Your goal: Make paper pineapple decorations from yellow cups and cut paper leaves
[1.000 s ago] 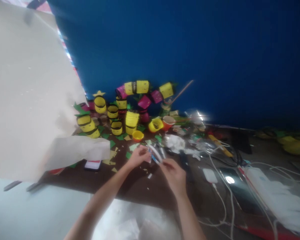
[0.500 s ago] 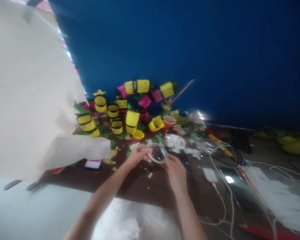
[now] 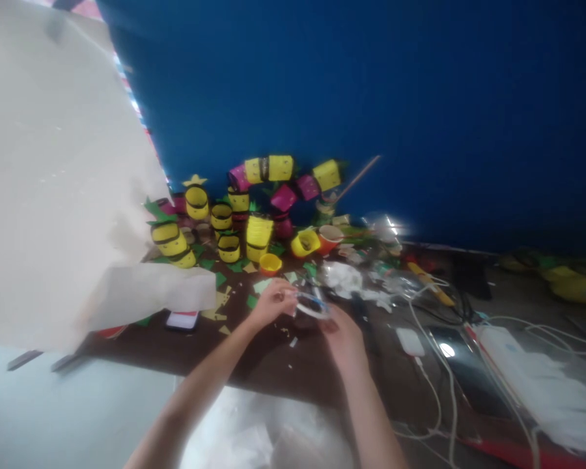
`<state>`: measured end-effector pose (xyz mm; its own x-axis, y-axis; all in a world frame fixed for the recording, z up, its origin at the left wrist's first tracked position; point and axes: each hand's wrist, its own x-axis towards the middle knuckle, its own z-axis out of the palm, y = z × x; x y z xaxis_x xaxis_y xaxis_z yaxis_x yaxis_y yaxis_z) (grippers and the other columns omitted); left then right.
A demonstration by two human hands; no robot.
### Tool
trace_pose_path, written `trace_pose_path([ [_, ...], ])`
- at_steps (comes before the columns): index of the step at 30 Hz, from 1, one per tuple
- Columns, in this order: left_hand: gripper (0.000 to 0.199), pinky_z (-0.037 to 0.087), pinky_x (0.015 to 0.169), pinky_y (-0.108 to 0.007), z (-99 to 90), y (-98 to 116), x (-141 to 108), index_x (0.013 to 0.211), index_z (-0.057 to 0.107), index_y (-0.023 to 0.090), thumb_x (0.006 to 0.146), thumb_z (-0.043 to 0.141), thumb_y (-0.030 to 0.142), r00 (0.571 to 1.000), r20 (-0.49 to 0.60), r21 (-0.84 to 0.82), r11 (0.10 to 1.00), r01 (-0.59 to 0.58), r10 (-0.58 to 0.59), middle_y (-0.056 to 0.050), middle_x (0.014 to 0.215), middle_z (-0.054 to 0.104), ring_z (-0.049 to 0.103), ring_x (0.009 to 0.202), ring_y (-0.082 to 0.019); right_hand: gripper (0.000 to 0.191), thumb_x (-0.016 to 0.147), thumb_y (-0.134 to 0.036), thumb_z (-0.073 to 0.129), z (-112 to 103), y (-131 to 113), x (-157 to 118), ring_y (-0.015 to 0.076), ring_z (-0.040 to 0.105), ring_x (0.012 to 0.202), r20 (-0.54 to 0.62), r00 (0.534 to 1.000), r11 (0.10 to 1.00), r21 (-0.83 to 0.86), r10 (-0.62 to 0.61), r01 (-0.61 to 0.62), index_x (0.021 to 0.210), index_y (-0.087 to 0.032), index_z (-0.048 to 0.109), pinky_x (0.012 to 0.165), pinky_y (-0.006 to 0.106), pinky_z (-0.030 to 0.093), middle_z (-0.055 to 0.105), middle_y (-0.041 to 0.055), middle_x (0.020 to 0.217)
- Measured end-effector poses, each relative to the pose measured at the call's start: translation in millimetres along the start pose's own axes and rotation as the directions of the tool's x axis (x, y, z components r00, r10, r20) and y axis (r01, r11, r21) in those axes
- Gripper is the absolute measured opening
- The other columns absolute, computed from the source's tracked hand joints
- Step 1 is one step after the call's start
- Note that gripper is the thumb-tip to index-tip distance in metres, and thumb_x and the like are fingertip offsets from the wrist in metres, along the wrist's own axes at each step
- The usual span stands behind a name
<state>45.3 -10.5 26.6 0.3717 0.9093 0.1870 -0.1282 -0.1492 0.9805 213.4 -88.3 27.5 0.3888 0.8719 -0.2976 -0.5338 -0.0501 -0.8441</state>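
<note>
Above the dark brown table (image 3: 254, 352) I hold a roll of clear tape (image 3: 311, 313), a thin pale ring now tilted nearly flat. The fingers of my left hand (image 3: 275, 301) are pinched at its left edge. On the right edge my right hand (image 3: 342, 335) grips it, thumb and fingers closed and partly blurred. Beyond my hands stand several yellow paper cups with dark bands, one of them a small yellow cup (image 3: 270, 264). Green and yellow paper scraps (image 3: 217, 311) lie to the left of my left hand.
White paper (image 3: 170, 286) partly covers a phone (image 3: 181, 320) at the left. A crumpled white wad (image 3: 342, 278), a yellow cutter-like tool (image 3: 432, 284), white cables (image 3: 442, 358), a white charger (image 3: 410, 342) and a dark tablet-like device (image 3: 469, 371) lie rightward. A blue wall (image 3: 351, 85) rises behind.
The tape roll has tipped from facing me to lying almost flat. My left fingers have shifted slightly right; my right hand has turned a little with the roll.
</note>
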Motion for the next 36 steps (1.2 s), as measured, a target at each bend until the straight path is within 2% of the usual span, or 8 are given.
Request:
trace_pose_path([
  [3,0.022,0.043,0.082,-0.030,-0.5,-1.8,-0.9,0.082,0.070,0.019,0.069,0.068,0.037,0.964,0.187,0.156,0.963,-0.218,0.188,-0.008,0.096,0.062,0.054,0.093,-0.017,0.019,0.061,-0.026,0.073,0.3,-3.5,1.1,0.0139,0.061,0.064,-0.013,1.000,1.000,-0.016,0.005,-0.005,0.076,-0.016,0.068,0.057,0.026,0.050,0.068,0.0028,0.073],
  [7,0.026,0.043,0.076,-0.029,2.7,-3.1,-4.0,0.083,0.071,0.019,0.072,0.063,0.041,0.891,0.406,0.247,0.914,-0.323,0.205,-0.007,0.077,0.068,0.056,0.077,-0.016,0.020,0.060,-0.026,0.073,6.2,-6.9,-2.0,0.0165,0.062,0.063,-0.002,0.998,0.995,-0.074,-0.062,0.062,0.076,-0.015,0.068,0.054,0.028,0.050,0.067,0.0045,0.070],
  [19,0.025,0.040,0.076,-0.027,13.0,-4.0,-11.3,0.084,0.068,0.015,0.076,0.060,0.038,0.869,0.463,0.305,0.889,-0.341,0.174,-0.007,0.077,0.065,0.055,0.078,-0.015,0.025,0.064,-0.036,0.068,8.4,-5.5,1.6,0.0148,0.061,0.064,-0.026,0.991,0.978,-0.164,-0.132,0.126,0.078,-0.016,0.062,0.060,0.029,0.050,0.064,0.0005,0.067],
  [21,0.025,0.040,0.075,-0.026,12.8,-4.7,-10.7,0.082,0.068,0.015,0.078,0.058,0.038,0.886,0.439,0.319,0.895,-0.312,0.153,-0.006,0.076,0.064,0.055,0.076,-0.014,0.028,0.069,-0.038,0.064,3.5,-7.7,-0.1,0.0169,0.062,0.068,-0.017,0.961,0.884,-0.398,-0.275,0.246,0.087,-0.016,0.062,0.064,0.032,0.051,0.065,0.0037,0.076],
  [24,0.025,0.040,0.072,-0.025,12.1,-5.1,-10.1,0.082,0.067,0.015,0.078,0.058,0.038,0.901,0.418,0.332,0.903,-0.271,0.117,-0.005,0.076,0.064,0.054,0.074,-0.014,0.022,0.072,-0.034,0.062,-4.1,-12.6,-6.1,0.0207,0.060,0.084,0.182,0.807,0.483,-0.720,-0.562,0.499,0.085,-0.017,0.064,0.075,0.037,0.049,0.062,0.0088,0.091],
  [27,0.025,0.040,0.071,-0.024,11.8,-4.8,-9.9,0.084,0.067,0.015,0.077,0.059,0.037,0.901,0.425,0.325,0.915,-0.239,0.085,-0.005,0.077,0.064,0.055,0.074,-0.013,0.012,0.077,-0.028,0.057,-7.6,-17.0,-13.3,0.0201,0.059,0.090,0.477,0.673,0.172,-0.730,-0.566,0.662,0.080,-0.019,0.065,0.081,0.036,0.048,0.062,0.0086,0.094],
  [31,0.027,0.041,0.069,-0.023,12.2,-4.0,-9.6,0.087,0.067,0.014,0.078,0.057,0.038,0.895,0.442,0.286,0.937,-0.201,0.057,-0.006,0.081,0.065,0.056,0.074,-0.013,0.013,0.081,-0.022,0.052,-6.6,-19.2,-17.5,0.0179,0.061,0.089,0.609,0.609,0.078,-0.671,-0.508,0.737,0.085,-0.021,0.065,0.083,0.033,0.049,0.064,0.0067,0.095],
  [36,0.028,0.043,0.070,-0.023,13.1,-2.6,-9.6,0.088,0.067,0.013,0.079,0.057,0.038,0.888,0.458,0.252,0.951,-0.179,0.046,-0.007,0.082,0.065,0.057,0.074,-0.013,0.016,0.081,-0.023,0.050,-5.4,-21.4,-16.7,0.0195,0.060,0.091,0.619,0.636,0.076,-0.687,-0.460,0.723,0.087,-0.023,0.066,0.085,0.036,0.048,0.064,0.0064,0.097],
])
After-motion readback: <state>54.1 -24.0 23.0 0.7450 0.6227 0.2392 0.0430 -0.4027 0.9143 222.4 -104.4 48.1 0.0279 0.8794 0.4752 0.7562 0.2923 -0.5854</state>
